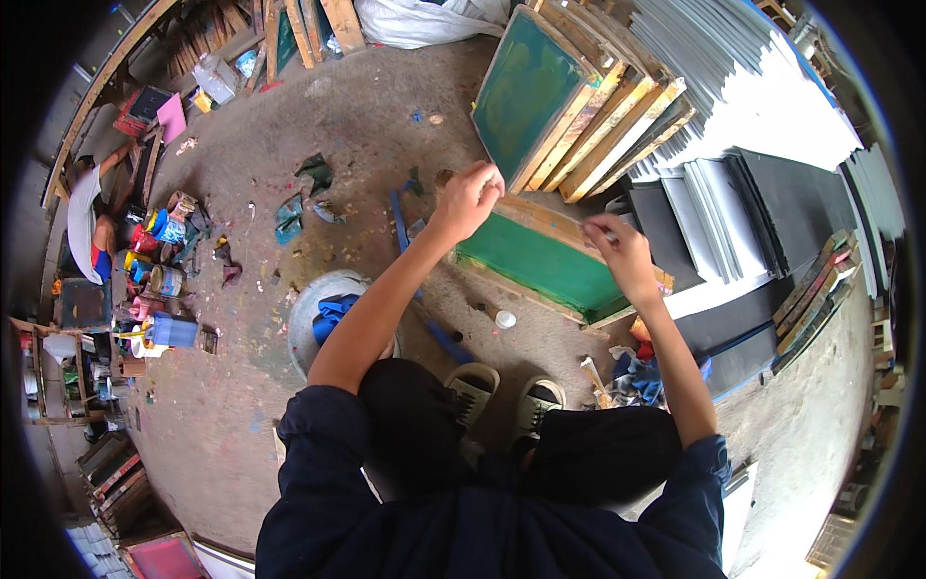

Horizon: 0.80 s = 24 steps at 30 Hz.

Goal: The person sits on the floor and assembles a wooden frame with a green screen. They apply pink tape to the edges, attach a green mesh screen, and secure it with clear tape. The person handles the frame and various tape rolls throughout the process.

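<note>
A wooden screen-printing frame [540, 220] with green mesh [540, 261] stands tilted on the floor in front of my feet. My left hand [469, 201] is closed, fingertips pinched together, over the frame's far left corner. Over the frame's right part is my right hand [622, 253], its fingers also curled into a pinch. Something small and pale shows at the right fingertips, too small to name. Whether the left fingers hold anything is hidden. I cannot tell whether either hand touches the wood.
More green-meshed frames [531, 87] lean in a stack beyond. At my left is a metal basin [307, 323] with blue cloth. A small white cup [504, 319] stands near my shoes. Paint cans [166, 280] and a crouching person [89, 227] are far left; sheet stacks [733, 232] lie right.
</note>
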Available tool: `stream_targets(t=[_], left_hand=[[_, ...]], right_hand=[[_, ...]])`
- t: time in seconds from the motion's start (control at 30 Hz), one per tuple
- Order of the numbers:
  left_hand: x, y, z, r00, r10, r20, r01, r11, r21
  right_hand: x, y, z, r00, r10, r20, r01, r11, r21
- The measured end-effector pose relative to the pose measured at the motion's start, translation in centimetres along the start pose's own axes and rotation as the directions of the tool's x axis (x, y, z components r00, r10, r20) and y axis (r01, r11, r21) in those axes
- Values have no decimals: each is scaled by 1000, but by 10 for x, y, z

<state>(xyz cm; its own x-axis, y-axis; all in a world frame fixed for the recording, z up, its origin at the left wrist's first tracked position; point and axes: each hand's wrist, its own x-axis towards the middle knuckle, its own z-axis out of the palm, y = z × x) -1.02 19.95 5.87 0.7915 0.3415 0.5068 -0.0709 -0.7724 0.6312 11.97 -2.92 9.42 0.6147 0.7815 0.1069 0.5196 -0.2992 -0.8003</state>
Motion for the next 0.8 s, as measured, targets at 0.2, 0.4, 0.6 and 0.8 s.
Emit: stream_targets(t=[0.2,0.4,0.6,0.8], left_hand=[[-1,33,-1,950,61,308,-184,902,391],[-5,71,5,904,-137,404,-166,760,629],[-12,46,16,915,43,402,-272,799,535],[-24,-7,-19,946,218,242,-318,781,538]], right_hand=[[15,33,43,922,-382,70,327,665,-672],[19,34,54,934,-356,26,255,615,-746],[4,27,60,913,-407,26,272,560,-782],[-3,25,61,909,-413,57,282,507,-815]])
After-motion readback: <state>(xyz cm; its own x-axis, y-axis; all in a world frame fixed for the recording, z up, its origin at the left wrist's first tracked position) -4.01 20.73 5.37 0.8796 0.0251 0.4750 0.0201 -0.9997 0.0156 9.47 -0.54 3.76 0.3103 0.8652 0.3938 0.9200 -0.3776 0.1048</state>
